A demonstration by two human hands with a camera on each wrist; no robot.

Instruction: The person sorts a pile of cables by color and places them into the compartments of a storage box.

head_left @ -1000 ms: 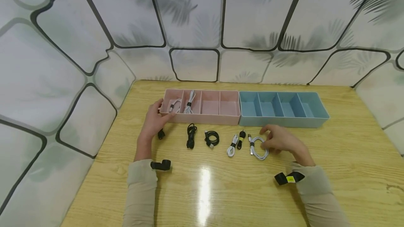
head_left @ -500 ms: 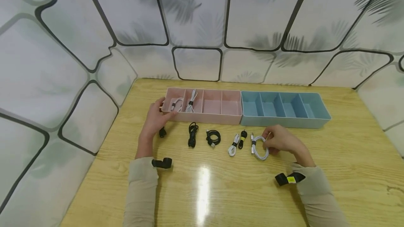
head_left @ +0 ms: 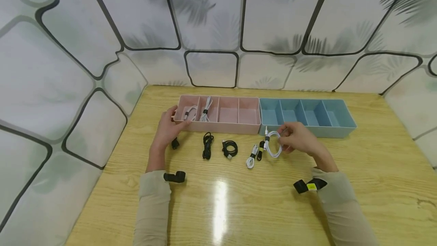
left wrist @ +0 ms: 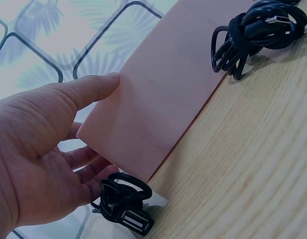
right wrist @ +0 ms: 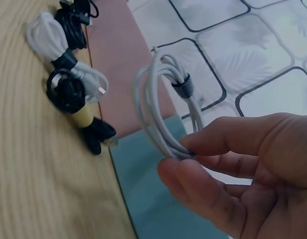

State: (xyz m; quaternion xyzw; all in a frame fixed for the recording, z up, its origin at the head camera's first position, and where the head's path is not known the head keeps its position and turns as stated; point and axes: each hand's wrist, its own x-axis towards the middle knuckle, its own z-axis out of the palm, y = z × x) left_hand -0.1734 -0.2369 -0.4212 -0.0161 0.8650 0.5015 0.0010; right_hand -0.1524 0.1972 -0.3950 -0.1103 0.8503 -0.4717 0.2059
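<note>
My right hand [head_left: 298, 139] pinches a coiled white cable [right wrist: 152, 99] between thumb and fingers, its loop bound by a dark strap. The coil is raised in front of the blue divided box [head_left: 324, 132], close by a black cable with a yellow band [right wrist: 82, 115]. With my left hand [head_left: 165, 132] I hold the left end of the pink divided box [head_left: 222, 127], thumb against its front wall and fingers round the end. Below those fingers lies a black cable with a USB socket [left wrist: 136, 219]. White cables [head_left: 204, 117] occupy the pink box's two left compartments.
Along the front of the boxes lie a long bundled black cable [head_left: 206, 147], a round black coil [head_left: 230, 149] and a small white cable [head_left: 250, 160]. Both boxes stand end to end on the wooden table [head_left: 191, 208], before a patterned wall [head_left: 208, 18].
My right hand has taken hold of the coiled white cable, lifted it off the table and brought it forward and left, towards the boxes. The left hand stays on the pink box.
</note>
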